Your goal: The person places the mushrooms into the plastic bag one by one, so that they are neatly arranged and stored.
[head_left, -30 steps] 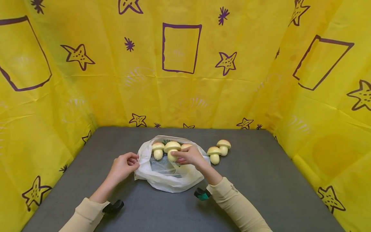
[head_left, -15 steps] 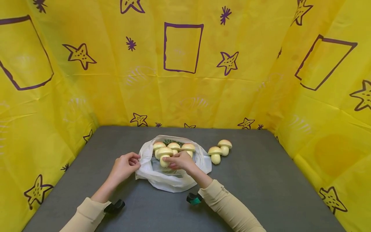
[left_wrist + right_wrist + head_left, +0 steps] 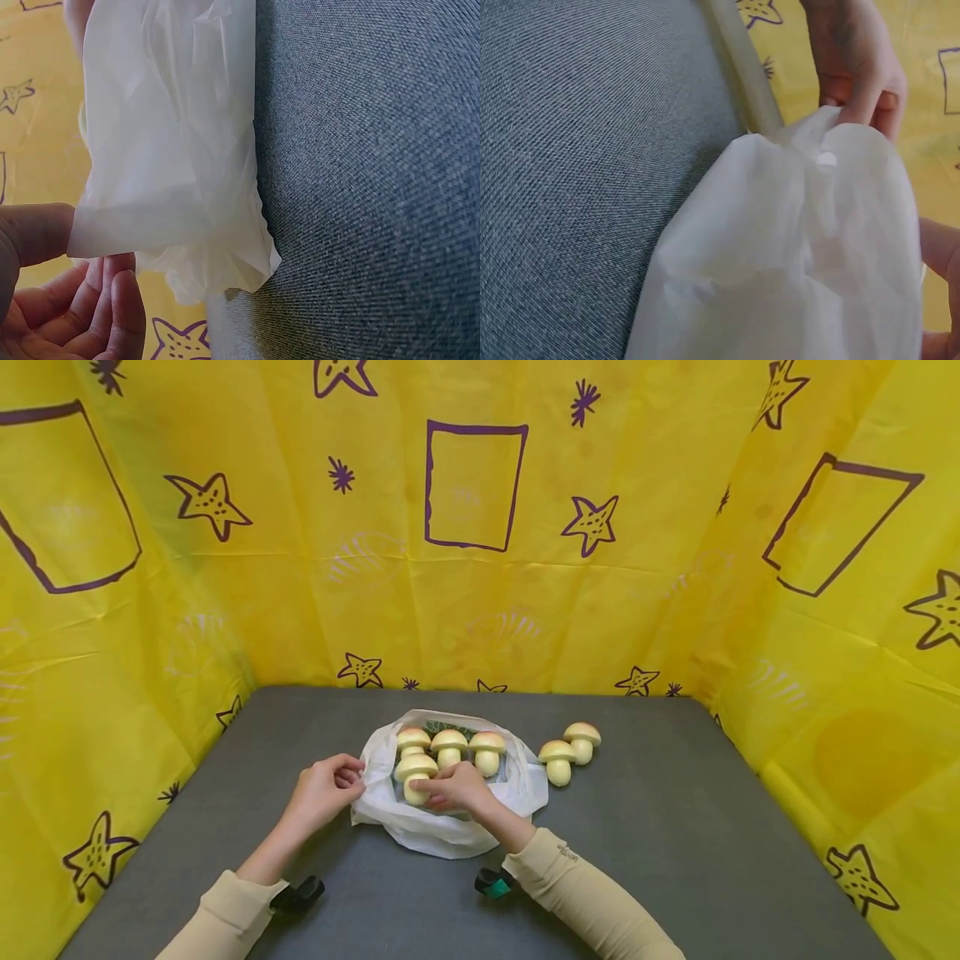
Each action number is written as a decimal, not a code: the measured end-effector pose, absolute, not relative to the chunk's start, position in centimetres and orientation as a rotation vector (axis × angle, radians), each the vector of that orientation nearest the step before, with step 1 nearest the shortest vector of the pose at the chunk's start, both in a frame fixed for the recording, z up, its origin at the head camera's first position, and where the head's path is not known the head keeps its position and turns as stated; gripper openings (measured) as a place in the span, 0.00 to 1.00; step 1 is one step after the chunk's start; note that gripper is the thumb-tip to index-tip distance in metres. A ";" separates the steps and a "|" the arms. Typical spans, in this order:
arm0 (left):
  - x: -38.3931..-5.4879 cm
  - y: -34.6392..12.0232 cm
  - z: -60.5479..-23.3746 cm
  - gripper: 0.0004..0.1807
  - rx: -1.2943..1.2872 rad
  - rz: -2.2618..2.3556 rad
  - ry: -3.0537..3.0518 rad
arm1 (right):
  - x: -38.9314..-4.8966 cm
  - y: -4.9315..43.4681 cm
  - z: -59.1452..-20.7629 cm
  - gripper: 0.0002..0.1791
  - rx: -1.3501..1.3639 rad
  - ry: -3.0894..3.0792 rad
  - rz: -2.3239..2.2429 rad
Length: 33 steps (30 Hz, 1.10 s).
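Observation:
A white plastic bag (image 3: 438,839) lies on the table with its mouth spread wide. At its left rim, my left hand (image 3: 327,792) pinches the edge between thumb and fingers; the left wrist view shows the thumb (image 3: 41,232) on the bag's edge. My right hand (image 3: 457,791) reaches into the mouth and grips a toy mushroom (image 3: 416,767) by its stem, cap up. Behind it in the bag stand other mushrooms: one at left (image 3: 412,739), one in the middle (image 3: 450,745) and one at right (image 3: 487,752). In the right wrist view the bag's wall hides most of the right hand.
Two more mushrooms, a nearer one (image 3: 557,760) and a farther one (image 3: 582,742), stand on the grey table (image 3: 660,827) right of the bag. Yellow cloth (image 3: 480,602) with star drawings encloses the back and sides.
My right hand has moved left and toward me inside the bag's mouth, carrying the mushroom to the front left, lower down. The left hand stays at the rim.

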<state>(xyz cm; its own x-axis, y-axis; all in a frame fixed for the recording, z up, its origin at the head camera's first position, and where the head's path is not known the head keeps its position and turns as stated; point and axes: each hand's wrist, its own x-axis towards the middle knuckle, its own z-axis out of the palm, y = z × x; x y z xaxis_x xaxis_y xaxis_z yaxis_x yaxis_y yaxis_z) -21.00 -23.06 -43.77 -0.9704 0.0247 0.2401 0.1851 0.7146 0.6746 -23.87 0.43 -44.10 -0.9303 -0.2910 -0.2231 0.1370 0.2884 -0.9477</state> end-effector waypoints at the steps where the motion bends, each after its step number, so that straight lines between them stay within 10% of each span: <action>1: -21.0 -23.0 -43.8 0.11 -0.163 -1.100 -2.709 | -23.8 0.4 -44.2 0.18 -0.137 2.218 -1.669; 33: -21.0 -23.0 -43.5 0.11 -0.166 -1.099 -2.702 | -23.8 -0.2 -45.5 0.24 -0.359 2.549 -1.254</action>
<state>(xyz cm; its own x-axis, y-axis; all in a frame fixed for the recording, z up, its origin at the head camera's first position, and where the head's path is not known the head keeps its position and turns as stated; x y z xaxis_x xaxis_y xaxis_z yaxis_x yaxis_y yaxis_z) -20.97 -23.02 -43.46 -0.9695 0.0219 0.2441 0.1860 0.7140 0.6750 -23.84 -0.16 -45.49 -0.9306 -0.3395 -0.1369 -0.0987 0.5929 -0.7992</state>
